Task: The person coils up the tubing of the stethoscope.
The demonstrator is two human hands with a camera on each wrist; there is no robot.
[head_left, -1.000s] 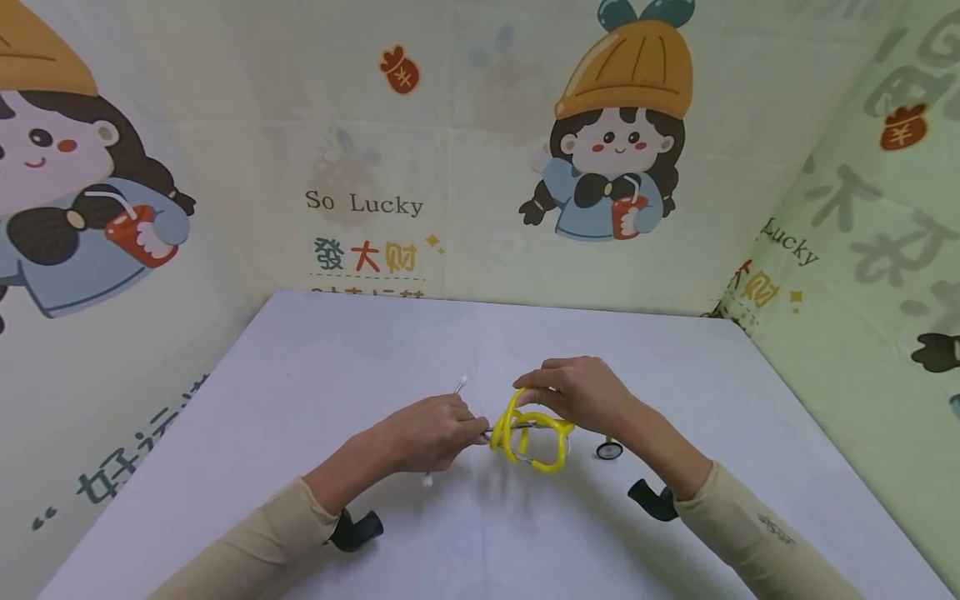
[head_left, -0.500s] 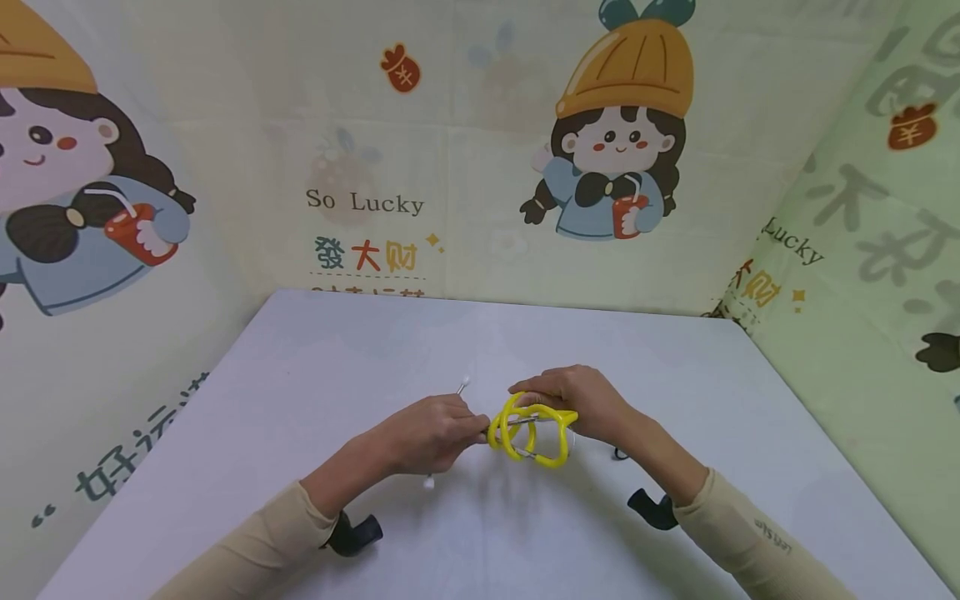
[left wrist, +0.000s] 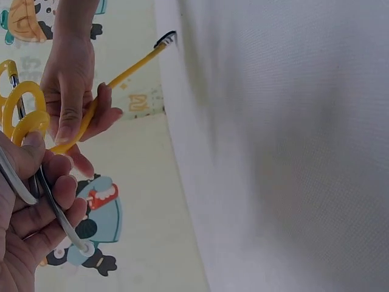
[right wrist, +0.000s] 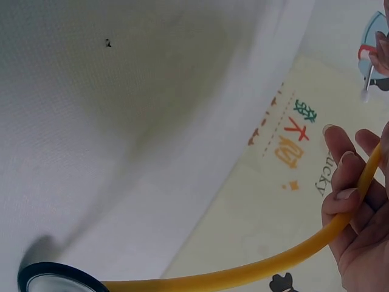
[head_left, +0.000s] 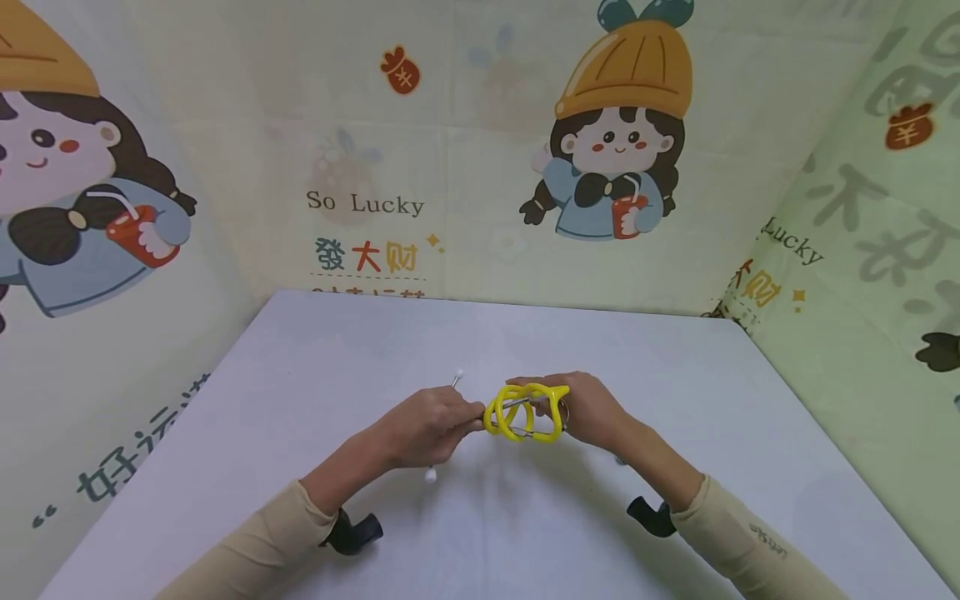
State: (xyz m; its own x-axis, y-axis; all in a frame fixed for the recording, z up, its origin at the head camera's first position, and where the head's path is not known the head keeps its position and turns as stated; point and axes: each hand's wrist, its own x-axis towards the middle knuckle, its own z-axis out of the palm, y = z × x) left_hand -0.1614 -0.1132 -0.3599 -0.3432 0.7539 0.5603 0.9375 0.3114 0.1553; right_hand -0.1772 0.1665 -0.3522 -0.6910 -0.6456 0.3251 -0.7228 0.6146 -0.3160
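the yellow stethoscope tube (head_left: 525,412) hangs in loose coils above the middle of the white counter (head_left: 315,367), held between both hands. the left hand (head_left: 427,429) has its fingers curled round the metal ear tubes (left wrist: 42,201), whose white tips stick out above and below the fist. the right hand (head_left: 592,408) has its fingers (right wrist: 346,194) curled round the yellow tube, which runs on to the round chest piece (right wrist: 58,281), low near the counter. the coils look springy, so a slack grip could likely let them unwind or snag on the metal tubes, and the dangling chest piece may knock the counter. there is room on every side: the counter's edges and the printed cloth walls (head_left: 375,167) stand well apart from the hands.
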